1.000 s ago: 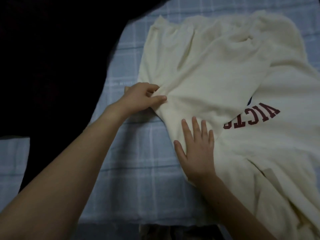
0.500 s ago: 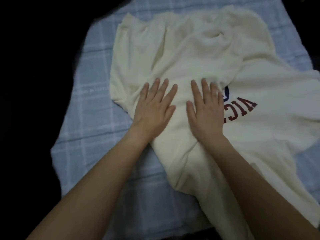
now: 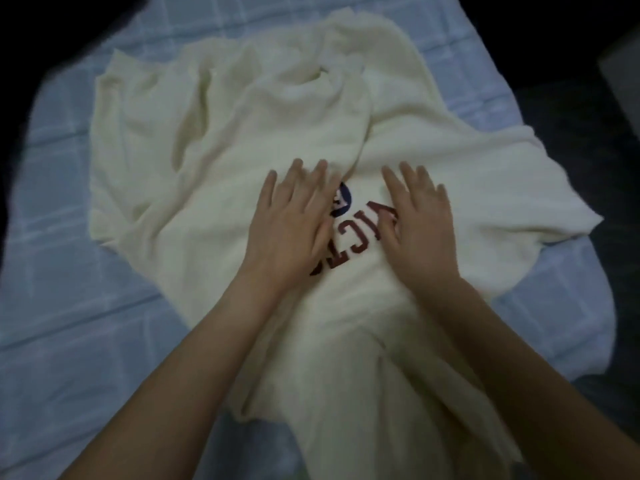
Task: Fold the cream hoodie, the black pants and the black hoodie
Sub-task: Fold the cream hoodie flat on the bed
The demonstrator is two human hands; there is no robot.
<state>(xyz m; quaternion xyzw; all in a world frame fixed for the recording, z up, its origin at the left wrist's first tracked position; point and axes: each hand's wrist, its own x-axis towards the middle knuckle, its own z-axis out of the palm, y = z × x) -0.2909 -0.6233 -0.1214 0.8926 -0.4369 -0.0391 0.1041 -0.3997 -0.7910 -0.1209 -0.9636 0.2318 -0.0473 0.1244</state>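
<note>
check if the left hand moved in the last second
Yes. The left hand went right across the hoodie: from pinching its left edge, clear of the red lettering, to lying flat over the lettering's left end.

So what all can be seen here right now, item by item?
cream hoodie: one, cream, spread rumpled across the middle of the sheet, not yet folded up
red lettering: one printed line, dark red, on the hoodie between the two hands, partly covered
blue round badge: one, dark blue, printed just above the lettering
blue checked sheet: one, pale blue with lighter lines, under the hoodie
dark edges: black, around the sheet; too dark to tell what lies there
left hand: one, flat on the hoodie, fingers straight
right hand: one, flat on the hoodie beside the left
forearms: two, bare, reaching in from the bottom edge
</note>
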